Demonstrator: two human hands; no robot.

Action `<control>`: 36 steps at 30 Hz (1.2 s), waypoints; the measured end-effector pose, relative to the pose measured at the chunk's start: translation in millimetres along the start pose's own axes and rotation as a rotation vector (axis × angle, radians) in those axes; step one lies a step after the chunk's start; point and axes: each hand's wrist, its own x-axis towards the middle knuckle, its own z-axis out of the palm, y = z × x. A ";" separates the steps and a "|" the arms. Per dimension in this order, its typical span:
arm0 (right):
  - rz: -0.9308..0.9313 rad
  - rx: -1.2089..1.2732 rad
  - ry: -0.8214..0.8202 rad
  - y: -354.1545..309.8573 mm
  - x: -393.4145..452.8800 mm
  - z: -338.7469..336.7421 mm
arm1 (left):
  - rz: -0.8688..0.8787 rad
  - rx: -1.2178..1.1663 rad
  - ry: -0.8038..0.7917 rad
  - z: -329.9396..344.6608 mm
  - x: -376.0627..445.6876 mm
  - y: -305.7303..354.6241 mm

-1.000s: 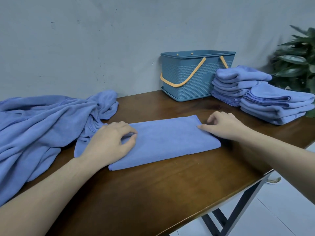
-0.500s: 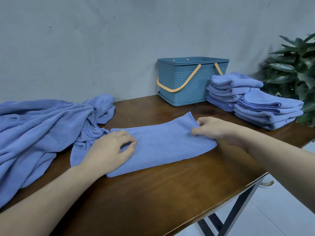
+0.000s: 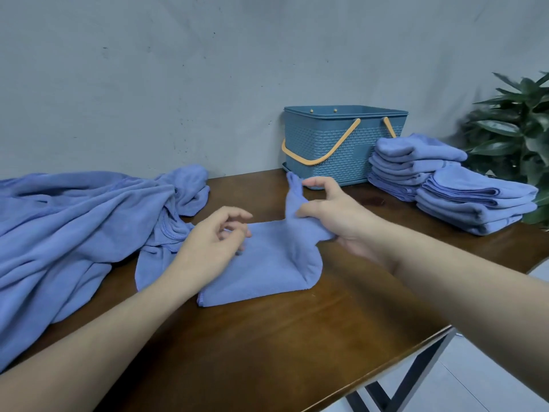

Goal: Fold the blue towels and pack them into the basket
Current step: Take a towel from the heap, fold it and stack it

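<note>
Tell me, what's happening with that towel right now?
Right hand grips towel, one end raised. Left hand on its other end, fingers curled. Basket beyond, nothing between.

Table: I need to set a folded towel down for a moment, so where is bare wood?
Bare table along the near edge; a strip between the heap and the basket. Crowded on the right by folded stacks.

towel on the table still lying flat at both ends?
No, the right hand grips the right end of the towel and has lifted it off the table.
</note>
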 end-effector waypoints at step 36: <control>-0.329 -0.626 -0.240 44.0 -11.0 27.3 | -0.286 0.191 -0.215 -37.3 10.7 2.2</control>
